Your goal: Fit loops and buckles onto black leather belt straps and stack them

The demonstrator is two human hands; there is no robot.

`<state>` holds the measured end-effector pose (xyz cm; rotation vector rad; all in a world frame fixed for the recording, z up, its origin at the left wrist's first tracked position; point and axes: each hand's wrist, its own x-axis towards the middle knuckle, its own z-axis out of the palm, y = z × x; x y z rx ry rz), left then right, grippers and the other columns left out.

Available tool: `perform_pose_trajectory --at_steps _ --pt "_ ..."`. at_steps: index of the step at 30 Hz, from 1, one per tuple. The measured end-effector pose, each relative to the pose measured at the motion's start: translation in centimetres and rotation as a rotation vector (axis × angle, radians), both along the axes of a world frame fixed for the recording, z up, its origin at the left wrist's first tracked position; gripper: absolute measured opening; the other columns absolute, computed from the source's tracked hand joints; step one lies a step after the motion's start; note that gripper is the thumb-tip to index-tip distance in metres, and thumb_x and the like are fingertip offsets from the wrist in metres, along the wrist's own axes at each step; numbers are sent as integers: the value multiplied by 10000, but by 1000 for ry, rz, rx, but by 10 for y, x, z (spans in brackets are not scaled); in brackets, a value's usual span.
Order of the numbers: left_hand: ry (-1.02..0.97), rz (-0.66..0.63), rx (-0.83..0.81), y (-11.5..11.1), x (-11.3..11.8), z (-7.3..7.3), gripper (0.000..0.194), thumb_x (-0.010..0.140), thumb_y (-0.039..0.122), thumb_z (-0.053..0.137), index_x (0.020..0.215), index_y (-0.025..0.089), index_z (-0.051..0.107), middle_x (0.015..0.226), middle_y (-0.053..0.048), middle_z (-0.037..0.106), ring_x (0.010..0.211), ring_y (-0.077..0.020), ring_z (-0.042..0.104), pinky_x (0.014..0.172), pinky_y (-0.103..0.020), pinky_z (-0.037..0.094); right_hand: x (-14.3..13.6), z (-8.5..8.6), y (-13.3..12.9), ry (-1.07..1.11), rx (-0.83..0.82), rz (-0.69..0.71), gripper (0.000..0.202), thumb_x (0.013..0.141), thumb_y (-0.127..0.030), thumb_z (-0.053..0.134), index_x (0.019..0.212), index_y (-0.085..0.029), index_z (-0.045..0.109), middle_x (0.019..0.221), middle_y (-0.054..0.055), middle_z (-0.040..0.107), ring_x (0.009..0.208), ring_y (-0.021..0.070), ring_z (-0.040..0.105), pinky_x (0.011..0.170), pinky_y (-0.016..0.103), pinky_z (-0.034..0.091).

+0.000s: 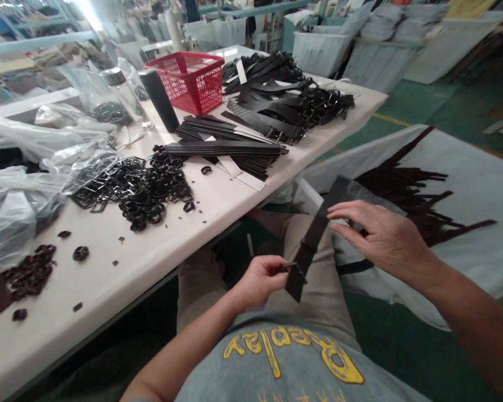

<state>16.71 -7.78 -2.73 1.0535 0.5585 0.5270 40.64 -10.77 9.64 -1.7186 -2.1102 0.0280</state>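
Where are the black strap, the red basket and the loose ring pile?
black strap [316, 231], head view, mid-length of strap
red basket [201, 92], head view, front mesh wall
ring pile [151, 192], head view, middle of heap

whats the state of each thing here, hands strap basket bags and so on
left hand: pinched shut on the strap's lower end
right hand: open, fingers spread beside the strap's upper part
strap: held over the lap, slanted
red basket: upright on the table
black rings: loose heap
plastic bags: crumpled, open

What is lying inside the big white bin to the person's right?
Inside the white bin lies a loose heap of dark straps. The right hand covers its near part.
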Motion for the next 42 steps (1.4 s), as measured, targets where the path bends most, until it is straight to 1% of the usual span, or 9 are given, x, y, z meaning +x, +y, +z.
perform_pose_trajectory --at_steps 4,7,12,20,27,32,36,40,42 --pt "-32 125 -186 -1 6 4 374 539 421 914 675 125 729 635 11 608 608 -85 489 637 -217 415 -11 -43 -32 279 -353 -74 262 925 -423 561 785 -229 666 762 32 698 696 213 652 664 342 482" --pt "-20 144 -231 -5 10 7 358 558 434 905 684 138 749 624 13 605 616 -92 493 655 -228 423 -35 -81 -53 566 -604 -22 303 852 -479 672 980 -208 720 946 56 739 869 251 685 782 353 536" --pt "-48 90 -159 -15 19 3 332 628 443 883 735 147 778 760 -18 656 724 -123 533 751 -255 443 -79 -120 -69 1224 -439 -146 613 815 -619 714 1270 -213 654 1304 115 653 1166 288 627 1023 418 508" --pt "0 -6 -182 -29 28 -7 342 677 460 858 754 140 764 740 -24 663 746 -145 573 789 -280 463 -86 -125 -86 1504 -294 -162 466 895 -567 665 1281 -306 670 1385 65 611 1328 268 521 1172 454 374" --pt "-3 7 -275 -35 40 -14 381 643 464 879 777 128 757 757 -25 674 727 -139 596 808 -305 488 -96 -136 -79 1713 -198 -285 323 951 -503 608 1158 -288 731 1276 65 677 1201 261 615 1083 452 470" --pt "-12 75 -124 -32 37 -12 383 699 486 839 771 132 712 785 -27 664 778 -146 593 819 -294 481 -90 -126 -73 1519 -120 -371 309 936 -506 620 1064 -259 754 1120 56 730 1091 248 662 1002 410 528" --pt "-36 186 32 -21 24 6 414 797 513 750 997 160 662 1036 -71 685 967 -184 615 877 -293 484 -82 -105 -74 1176 -130 -354 341 931 -529 598 1001 -237 759 1023 58 743 1013 253 675 949 382 541" --pt "-100 -13 -92 -20 15 23 672 741 556 775 1265 199 551 1204 -114 672 778 -144 625 550 -196 433 -92 -99 -83 1039 -370 -281 438 896 -624 559 800 -242 750 778 58 728 721 265 685 681 365 583" --pt "-117 -127 -201 -24 17 24 843 698 557 809 1387 219 462 1144 -121 700 699 -143 626 510 -196 425 -95 -108 -91 1023 -471 -336 437 861 -669 555 875 -283 761 839 71 736 760 314 700 686 411 602"
